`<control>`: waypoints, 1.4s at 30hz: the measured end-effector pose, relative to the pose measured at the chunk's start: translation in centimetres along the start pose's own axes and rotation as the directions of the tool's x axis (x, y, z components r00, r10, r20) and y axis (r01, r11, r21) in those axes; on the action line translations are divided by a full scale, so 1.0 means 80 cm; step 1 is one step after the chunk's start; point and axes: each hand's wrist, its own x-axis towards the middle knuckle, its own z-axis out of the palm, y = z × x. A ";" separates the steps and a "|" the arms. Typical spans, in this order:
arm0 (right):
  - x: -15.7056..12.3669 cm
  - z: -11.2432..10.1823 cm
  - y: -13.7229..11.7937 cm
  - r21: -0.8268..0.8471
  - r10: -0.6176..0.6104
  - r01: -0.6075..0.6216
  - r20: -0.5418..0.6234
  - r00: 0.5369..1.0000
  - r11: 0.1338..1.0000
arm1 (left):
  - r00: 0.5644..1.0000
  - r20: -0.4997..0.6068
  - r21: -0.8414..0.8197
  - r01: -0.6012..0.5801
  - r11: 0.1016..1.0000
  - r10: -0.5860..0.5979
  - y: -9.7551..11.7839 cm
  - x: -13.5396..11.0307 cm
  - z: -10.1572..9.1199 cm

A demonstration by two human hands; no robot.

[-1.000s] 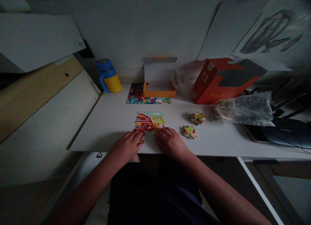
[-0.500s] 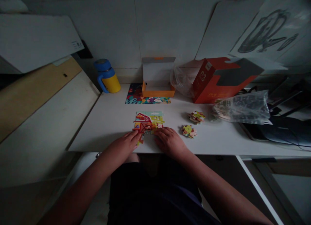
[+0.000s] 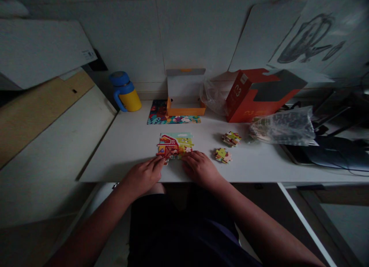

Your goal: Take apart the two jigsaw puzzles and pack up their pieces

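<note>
A partly joined jigsaw puzzle (image 3: 173,143) with a red barn and green field lies on the desk before me. At its lower left edge, the bent fingers of my left hand (image 3: 146,174) hold a loose puzzle piece (image 3: 166,162), which is mostly covered. My right hand (image 3: 201,166) rests on the lower right edge of the puzzle, its fingers stretched out and lying over the border. To the right of that hand are two small piles of pieces, a nearer pile (image 3: 223,155) and a farther pile (image 3: 231,138).
Behind the puzzle, an open orange box (image 3: 186,111) stands on a colourful picture sheet (image 3: 156,113). A blue and yellow flask (image 3: 127,94) is at the back left. On the right are a red box (image 3: 245,98), a plastic bag (image 3: 285,126) and a dark bag (image 3: 340,153).
My left hand has brought the loose piece up against the puzzle's lower left edge, and less of it shows. My right hand stays at the lower right edge. The view has shifted slightly.
</note>
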 end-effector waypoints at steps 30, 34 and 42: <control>0.003 -0.007 -0.004 -0.063 0.010 -0.004 0.085 0.996 0.998 | 0.959 -0.012 -0.320 0.264 0.910 -0.283 0.016 -0.003 0.022; 0.003 -0.004 -0.002 -0.057 0.011 -0.006 0.087 0.996 0.998 | 0.943 0.006 -0.383 0.310 0.870 -0.333 0.006 0.004 0.015; -0.001 -0.016 -0.003 0.213 0.005 0.001 -0.028 1.000 0.977 | 0.967 -0.081 -0.458 0.179 0.871 -0.242 0.020 0.018 -0.003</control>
